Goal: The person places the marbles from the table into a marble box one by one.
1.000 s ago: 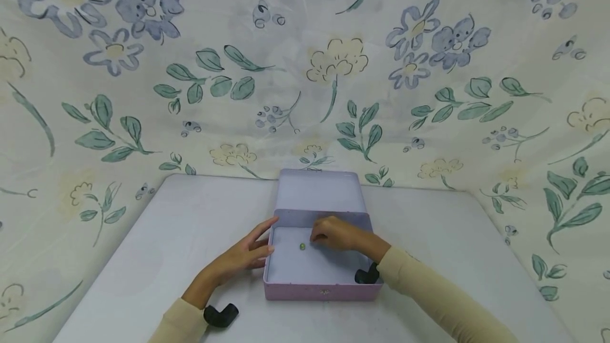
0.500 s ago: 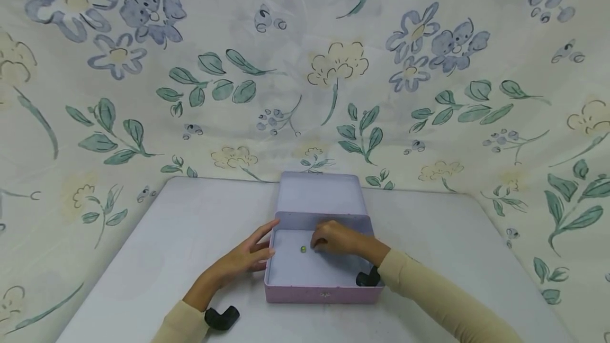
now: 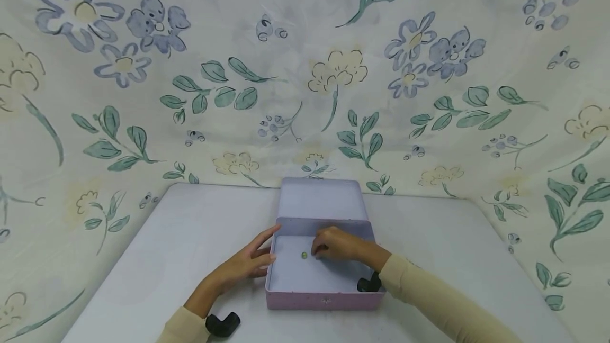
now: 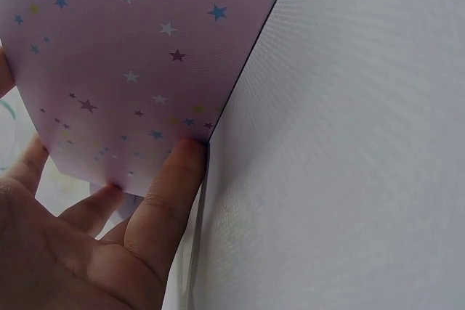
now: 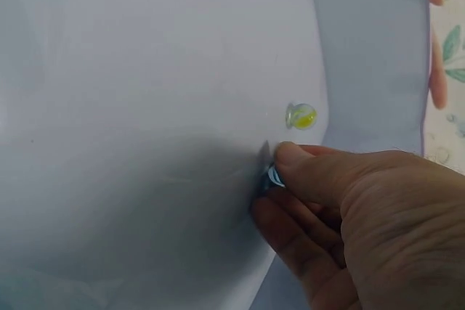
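A shallow lilac metal box stands on the table with its lid tipped back. My left hand is at its left wall, fingers extended. In the left wrist view its fingertips touch the star-printed outer side. Inside the box is my right hand, thumb and fingers pinching a small blue glass marble close over the floor of the box. Most of that marble is hidden by the fingers. A clear marble with a yellow-green swirl lies on the box floor just left of the right hand in the head view.
The raised lid leans away behind the box. A white tabletop surrounds it, backed by a floral cloth. Each wrist wears a black camera mount, the left one over the table and the right one over the box's front right corner.
The whole head view has shifted slightly, so everything sits a little lower. Both hands and the yellow-green marble keep nearly the same places relative to the box.
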A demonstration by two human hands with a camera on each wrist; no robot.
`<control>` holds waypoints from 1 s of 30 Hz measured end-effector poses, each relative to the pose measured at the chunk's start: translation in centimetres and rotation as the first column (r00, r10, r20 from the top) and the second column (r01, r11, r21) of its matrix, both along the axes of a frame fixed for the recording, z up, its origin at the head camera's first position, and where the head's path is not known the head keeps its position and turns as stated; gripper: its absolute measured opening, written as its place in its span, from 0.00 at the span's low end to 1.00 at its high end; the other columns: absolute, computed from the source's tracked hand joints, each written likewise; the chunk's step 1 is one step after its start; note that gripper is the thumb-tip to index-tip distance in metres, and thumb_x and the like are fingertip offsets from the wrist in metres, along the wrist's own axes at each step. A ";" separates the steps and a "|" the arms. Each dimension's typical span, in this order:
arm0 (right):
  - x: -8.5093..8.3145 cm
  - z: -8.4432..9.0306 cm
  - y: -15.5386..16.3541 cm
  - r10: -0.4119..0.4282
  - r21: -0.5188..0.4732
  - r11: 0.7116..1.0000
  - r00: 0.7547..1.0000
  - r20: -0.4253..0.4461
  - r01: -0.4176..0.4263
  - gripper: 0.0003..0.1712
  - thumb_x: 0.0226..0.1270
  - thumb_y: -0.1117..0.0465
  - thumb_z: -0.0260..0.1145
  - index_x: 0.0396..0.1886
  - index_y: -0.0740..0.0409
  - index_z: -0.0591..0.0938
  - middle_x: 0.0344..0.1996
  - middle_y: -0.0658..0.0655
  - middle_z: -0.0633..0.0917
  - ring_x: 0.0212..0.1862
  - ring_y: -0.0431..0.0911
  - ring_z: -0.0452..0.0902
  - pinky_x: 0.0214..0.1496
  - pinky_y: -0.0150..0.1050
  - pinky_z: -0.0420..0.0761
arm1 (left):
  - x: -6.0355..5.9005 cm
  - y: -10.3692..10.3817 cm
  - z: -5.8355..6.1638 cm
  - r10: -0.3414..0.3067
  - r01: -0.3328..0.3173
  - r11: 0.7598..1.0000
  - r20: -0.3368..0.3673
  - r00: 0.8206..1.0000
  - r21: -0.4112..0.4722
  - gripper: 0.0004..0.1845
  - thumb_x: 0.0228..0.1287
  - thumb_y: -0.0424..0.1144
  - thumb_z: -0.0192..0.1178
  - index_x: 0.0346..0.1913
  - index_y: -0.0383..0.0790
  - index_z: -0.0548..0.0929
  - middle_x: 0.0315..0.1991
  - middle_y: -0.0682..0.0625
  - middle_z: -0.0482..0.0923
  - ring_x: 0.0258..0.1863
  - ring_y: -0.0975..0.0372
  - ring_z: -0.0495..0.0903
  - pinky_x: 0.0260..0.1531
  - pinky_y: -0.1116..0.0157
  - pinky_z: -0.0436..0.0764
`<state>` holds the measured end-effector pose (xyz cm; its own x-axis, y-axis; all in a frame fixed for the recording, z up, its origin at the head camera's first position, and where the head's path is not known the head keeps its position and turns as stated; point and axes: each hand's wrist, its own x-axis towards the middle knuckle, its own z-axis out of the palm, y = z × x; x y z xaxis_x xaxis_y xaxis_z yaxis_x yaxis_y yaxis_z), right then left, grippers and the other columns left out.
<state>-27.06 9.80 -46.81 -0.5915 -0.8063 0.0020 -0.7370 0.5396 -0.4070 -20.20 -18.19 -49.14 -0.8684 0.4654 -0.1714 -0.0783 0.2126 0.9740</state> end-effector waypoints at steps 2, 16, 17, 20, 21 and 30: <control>0.0 -0.1 0.0 -0.007 0.003 1.000 1.000 -0.002 0.007 0.06 0.60 0.66 0.73 0.38 0.57 0.90 0.34 0.50 0.87 0.35 0.32 0.78 0.39 0.21 0.80 | 0.0 0.0 -0.1 0.002 -0.002 1.000 0.000 1.000 -0.001 0.36 0.75 0.45 0.55 0.77 0.73 0.50 0.83 0.50 0.32 0.79 0.36 0.43 0.64 0.38 0.71; -0.6 3.2 1.3 -0.054 0.009 0.999 0.996 0.065 0.053 0.11 0.64 0.66 0.71 0.46 0.61 0.88 0.42 0.56 0.89 0.42 0.39 0.84 0.45 0.26 0.83 | 0.1 -0.1 0.0 -0.025 0.025 1.000 -0.005 1.000 0.006 0.38 0.75 0.44 0.55 0.79 0.69 0.48 0.82 0.46 0.30 0.78 0.34 0.43 0.66 0.40 0.71; -0.6 3.7 1.5 -0.050 0.002 0.999 0.996 0.071 0.050 0.11 0.64 0.66 0.71 0.46 0.61 0.88 0.42 0.56 0.89 0.42 0.40 0.84 0.46 0.26 0.83 | 0.1 -0.1 0.0 -0.030 0.031 0.999 -0.004 1.000 0.011 0.38 0.75 0.44 0.55 0.79 0.68 0.48 0.82 0.46 0.30 0.78 0.34 0.43 0.66 0.40 0.71; -0.3 4.9 2.1 -0.035 -0.018 0.999 0.997 0.072 0.036 0.12 0.64 0.65 0.71 0.47 0.62 0.87 0.42 0.59 0.89 0.43 0.41 0.84 0.46 0.27 0.83 | 0.1 -0.2 0.0 -0.042 0.042 0.999 -0.002 0.999 0.028 0.39 0.75 0.43 0.54 0.79 0.68 0.47 0.82 0.46 0.31 0.78 0.35 0.43 0.67 0.41 0.70; -0.1 5.3 2.4 -0.036 -0.018 0.999 0.997 0.073 0.038 0.13 0.64 0.65 0.71 0.47 0.62 0.87 0.43 0.59 0.89 0.43 0.41 0.83 0.46 0.27 0.83 | 0.1 -0.2 0.0 -0.042 0.042 0.999 -0.001 0.999 0.030 0.39 0.75 0.43 0.54 0.79 0.69 0.47 0.82 0.46 0.31 0.78 0.35 0.43 0.67 0.41 0.70; 1.8 7.7 6.3 -0.074 -0.048 0.996 0.997 -0.003 0.074 0.12 0.65 0.63 0.70 0.47 0.58 0.87 0.40 0.51 0.88 0.41 0.37 0.83 0.44 0.26 0.83 | 0.2 -0.3 0.1 -0.054 0.054 0.998 -0.017 0.998 0.024 0.38 0.76 0.43 0.53 0.79 0.72 0.47 0.82 0.47 0.29 0.78 0.35 0.42 0.67 0.41 0.70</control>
<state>-25.29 16.13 -39.16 -0.6492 -0.7594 0.0431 -0.6981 0.5724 -0.4301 -20.03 -18.46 -49.05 -0.8446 0.5153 -0.1454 -0.0514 0.1923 0.9800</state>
